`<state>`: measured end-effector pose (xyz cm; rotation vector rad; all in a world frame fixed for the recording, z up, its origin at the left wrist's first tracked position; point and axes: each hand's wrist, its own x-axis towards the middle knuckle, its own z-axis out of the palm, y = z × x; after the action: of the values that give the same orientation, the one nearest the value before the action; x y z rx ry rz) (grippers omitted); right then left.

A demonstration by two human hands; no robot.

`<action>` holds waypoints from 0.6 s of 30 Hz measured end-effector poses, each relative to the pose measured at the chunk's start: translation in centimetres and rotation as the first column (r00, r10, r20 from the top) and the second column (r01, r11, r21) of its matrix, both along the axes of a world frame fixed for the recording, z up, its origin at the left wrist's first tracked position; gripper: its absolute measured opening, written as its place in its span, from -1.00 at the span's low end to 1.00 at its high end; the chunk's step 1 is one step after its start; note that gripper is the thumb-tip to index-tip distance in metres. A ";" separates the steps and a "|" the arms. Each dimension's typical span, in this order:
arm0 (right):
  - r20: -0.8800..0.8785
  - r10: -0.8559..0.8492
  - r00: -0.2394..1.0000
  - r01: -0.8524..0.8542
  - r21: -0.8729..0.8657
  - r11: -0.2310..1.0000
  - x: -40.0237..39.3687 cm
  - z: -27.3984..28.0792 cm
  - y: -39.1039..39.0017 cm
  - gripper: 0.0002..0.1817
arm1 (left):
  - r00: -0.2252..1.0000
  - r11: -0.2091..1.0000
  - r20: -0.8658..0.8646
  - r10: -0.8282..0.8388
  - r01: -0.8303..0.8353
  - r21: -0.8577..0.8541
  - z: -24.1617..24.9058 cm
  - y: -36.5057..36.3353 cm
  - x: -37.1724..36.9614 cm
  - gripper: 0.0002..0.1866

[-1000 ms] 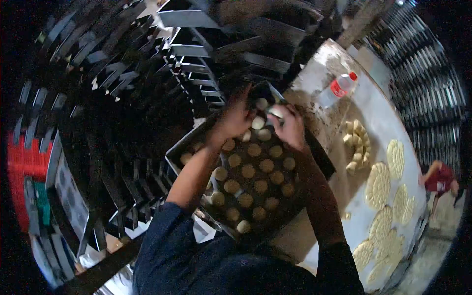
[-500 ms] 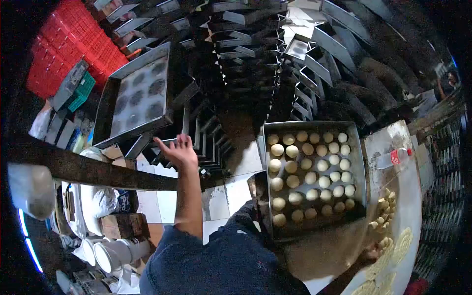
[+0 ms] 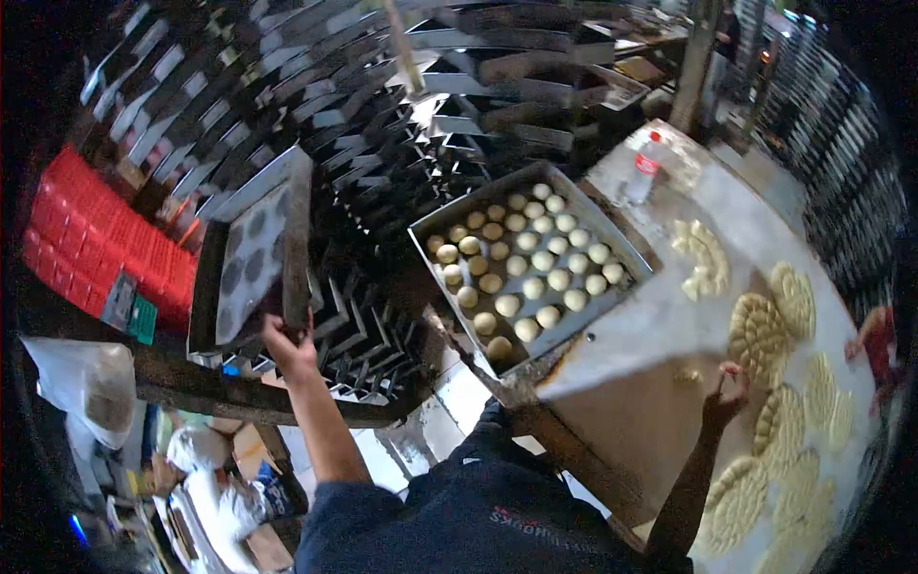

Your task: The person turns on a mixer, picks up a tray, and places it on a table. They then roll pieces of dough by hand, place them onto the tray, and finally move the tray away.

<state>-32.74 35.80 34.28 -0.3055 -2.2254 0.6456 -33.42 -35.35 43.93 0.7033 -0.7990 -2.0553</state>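
Observation:
My left hand (image 3: 291,352) is at the near edge of an empty metal tray (image 3: 253,258), its fingers closed round the tray's rim. Dark round marks show on the tray's bottom. Above the pale work table, my right hand (image 3: 729,385) has its fingers curled together; whatever it may hold is too small to make out. Beside that hand lie flattened, ridged dough pieces (image 3: 761,335). A second metal tray (image 3: 626,277) with several rows of round dough balls (image 3: 534,288) rests at the table's left end.
A plastic bottle (image 3: 644,170) with a red cap and more dough pieces (image 3: 703,258) are on the table (image 3: 622,402). Red crates (image 3: 105,249) stand at the left, stacked trays (image 3: 349,330) behind. A co-worker's hand (image 3: 868,330) shows at the right edge.
The view has swung to the right. My left hand, open and raised before, now grips the empty tray's edge. My right hand has lifted from the dough pieces.

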 end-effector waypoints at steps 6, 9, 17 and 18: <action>-0.092 0.417 0.904 -0.417 -0.396 0.818 0.3 2.6 -10.4 -0.77 | 0.991 0.995 -0.123 -0.053 0.043 -0.085 -8.3 8.0 8.5 -0.86; -0.194 0.714 0.672 -0.600 -0.708 0.372 -0.3 2.3 -16.7 -0.21 | 0.960 0.965 0.123 -0.251 0.258 -0.047 -7.6 11.7 9.9 -0.83; -0.011 0.316 0.949 -0.146 -0.902 0.407 -1.4 -1.1 -21.4 0.06 | 0.617 0.568 0.178 -0.767 0.781 -0.258 -17.6 12.5 5.3 -0.19; 0.014 0.295 0.955 -0.090 -0.938 0.335 -1.9 -3.7 -20.5 0.06 | 0.555 0.511 0.222 -0.802 0.829 -0.227 -18.4 12.1 4.2 -0.02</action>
<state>-34.64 15.32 30.57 -0.6868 -1.7850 2.1269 -29.19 -23.20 25.56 0.2106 -1.7285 -2.6244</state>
